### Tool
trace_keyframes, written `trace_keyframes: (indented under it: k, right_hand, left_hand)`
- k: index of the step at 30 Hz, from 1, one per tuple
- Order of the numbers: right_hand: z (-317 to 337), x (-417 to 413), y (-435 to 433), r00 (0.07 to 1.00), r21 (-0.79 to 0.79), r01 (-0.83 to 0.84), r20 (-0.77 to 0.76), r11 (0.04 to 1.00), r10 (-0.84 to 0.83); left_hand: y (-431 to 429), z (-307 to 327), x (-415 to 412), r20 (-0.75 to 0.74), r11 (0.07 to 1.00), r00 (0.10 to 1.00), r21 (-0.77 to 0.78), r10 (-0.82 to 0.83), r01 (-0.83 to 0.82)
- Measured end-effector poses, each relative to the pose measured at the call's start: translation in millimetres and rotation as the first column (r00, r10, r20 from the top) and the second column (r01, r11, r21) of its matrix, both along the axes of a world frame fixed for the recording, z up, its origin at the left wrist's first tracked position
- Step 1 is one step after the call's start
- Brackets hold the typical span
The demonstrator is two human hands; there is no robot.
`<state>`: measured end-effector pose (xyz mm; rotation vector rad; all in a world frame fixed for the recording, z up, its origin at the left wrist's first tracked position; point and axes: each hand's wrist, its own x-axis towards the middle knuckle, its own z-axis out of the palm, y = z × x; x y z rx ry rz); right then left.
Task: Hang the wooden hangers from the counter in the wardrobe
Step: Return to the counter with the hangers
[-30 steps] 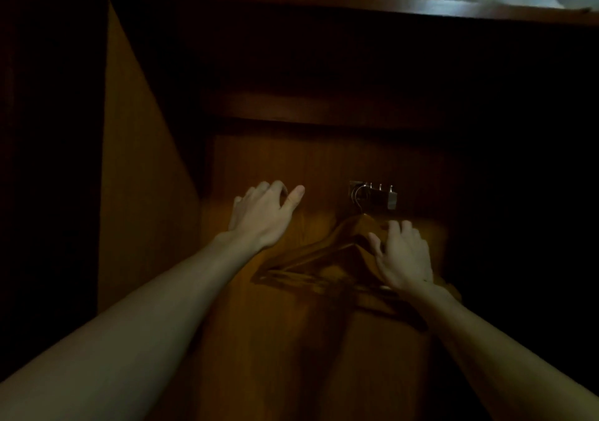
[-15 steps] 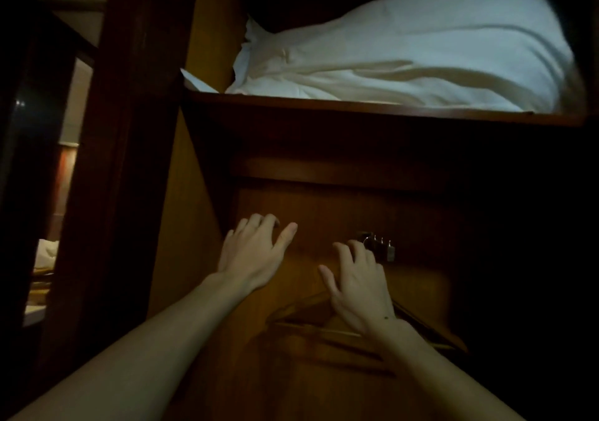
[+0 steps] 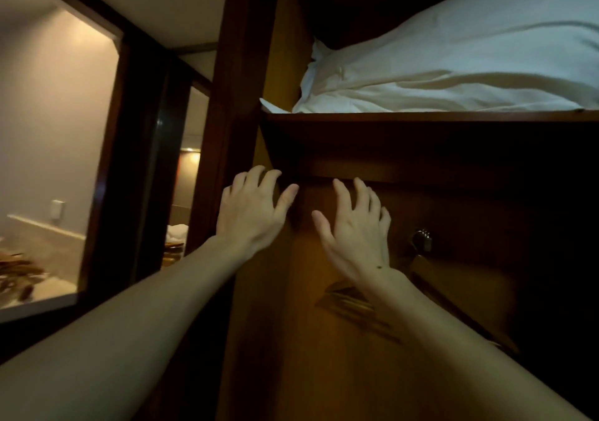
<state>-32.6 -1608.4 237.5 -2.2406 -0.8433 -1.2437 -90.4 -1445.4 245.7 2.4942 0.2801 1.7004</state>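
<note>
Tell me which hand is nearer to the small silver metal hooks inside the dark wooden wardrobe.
Right. The right hand is just left of the small silver metal hooks, not touching them; the left hand is farther to the left.

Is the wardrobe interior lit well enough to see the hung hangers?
Head view: wardrobe interior dim, its right side nearly black; the hung hangers show faintly below the right hand; the white bedding on the shelf is far brighter.

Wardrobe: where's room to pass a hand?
Free: under the dark wooden shelf, between the wardrobe's left wall and the metal hooks; left hand and right hand fit there. Crowded: white bedding fills the shelf; wooden hangers bunch below the hooks. Right of them: too dark.
</note>
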Motion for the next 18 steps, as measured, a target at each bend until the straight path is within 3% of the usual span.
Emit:
trace_keyframes:
  k: [6, 18]
  right_hand:
    - [-6.9, -48.5, 30.0, 0.992, -0.073, -0.121, 0.029, 0.99, 0.123]
    - [-7.8, -129.2, 128.4, 0.984, -0.11, -0.17, 0.032, 0.979, 0.175]
  left_hand:
    - [34.4, -11.0, -52.7, 0.007, 0.987, 0.99, -0.075, 0.141, -0.14]
    - [106.6, -18.1, -148.8, -0.006, 0.977, 0.982, -0.095, 0.19, -0.189]
